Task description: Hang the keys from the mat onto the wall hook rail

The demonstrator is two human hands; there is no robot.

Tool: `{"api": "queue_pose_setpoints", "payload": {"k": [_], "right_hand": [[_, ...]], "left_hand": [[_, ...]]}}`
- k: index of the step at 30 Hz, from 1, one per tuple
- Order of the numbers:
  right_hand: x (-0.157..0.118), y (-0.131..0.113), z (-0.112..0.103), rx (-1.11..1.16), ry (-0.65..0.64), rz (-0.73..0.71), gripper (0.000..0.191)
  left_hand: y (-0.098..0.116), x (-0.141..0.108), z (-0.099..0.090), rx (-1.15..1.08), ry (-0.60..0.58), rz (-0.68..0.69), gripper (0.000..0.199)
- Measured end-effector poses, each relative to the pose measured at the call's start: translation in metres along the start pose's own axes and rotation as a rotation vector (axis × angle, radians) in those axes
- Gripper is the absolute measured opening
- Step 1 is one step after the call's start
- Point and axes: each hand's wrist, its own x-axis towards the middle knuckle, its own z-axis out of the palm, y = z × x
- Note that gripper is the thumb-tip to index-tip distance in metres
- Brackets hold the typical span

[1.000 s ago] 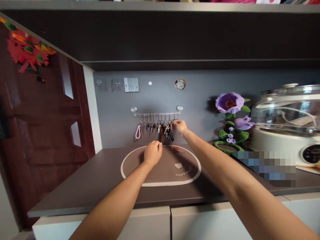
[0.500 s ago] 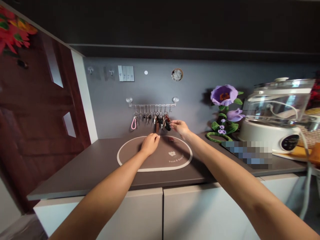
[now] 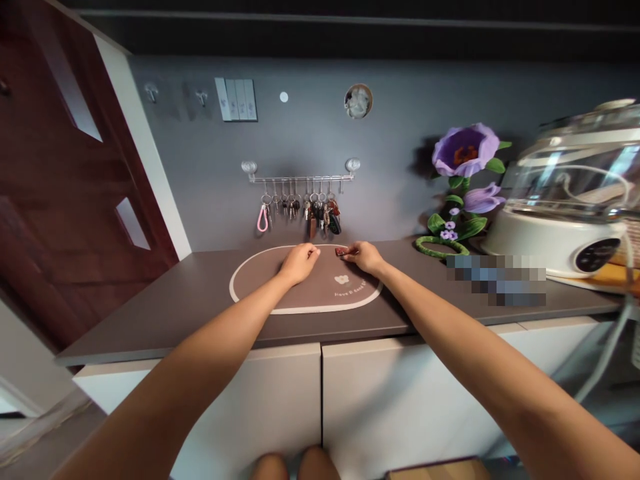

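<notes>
On the brown oval mat (image 3: 280, 293) with a pale rim, a small reddish-brown key tag (image 3: 341, 252) lies near the back edge. My right hand (image 3: 365, 256) has its fingertips pinched at the tag's right end. To the left, my left hand (image 3: 299, 263) rests over the mat with curled fingers and the thumb against them; anything inside is hidden. Behind both hands, a clear rail (image 3: 303, 179) on the wall carries several keys (image 3: 293, 208) on hooks. A pink loop (image 3: 263, 219) hangs at its left, and a dark fob (image 3: 335, 224) at its right.
Right of the mat stands a purple crafted flower (image 3: 465, 157) with a green base. Farther right are a white appliance (image 3: 545, 243) with a clear top and a pixelated flat patch (image 3: 500, 280). A dark shelf (image 3: 320, 33) overhangs the counter (image 3: 165, 300); a dark red door is left.
My right hand has come down from beside the hanging keys to the reddish tag on the mat. My left hand stays over the mat. The camera view has tilted down.
</notes>
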Motion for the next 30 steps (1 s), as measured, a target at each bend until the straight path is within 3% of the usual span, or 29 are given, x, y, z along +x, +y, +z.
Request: {"api": "queue_pose_setpoints", "payload": {"k": [10, 18, 30], "right_hand": [[0.006, -0.002, 0.011, -0.208, 0.028, -0.044, 0.013], [0.004, -0.004, 0.009, -0.055, 0.016, -0.102, 0.006], [0.001, -0.01, 0.0, 0.117, 0.134, -0.245, 0.012]], "left_hand": [[-0.003, 0.002, 0.005, -0.009, -0.029, -0.033, 0.021], [-0.005, 0.003, 0.006, -0.008, -0.01, -0.013, 0.019], [0.0, 0.002, 0.004, -0.072, 0.031, -0.013, 0.018]]}}
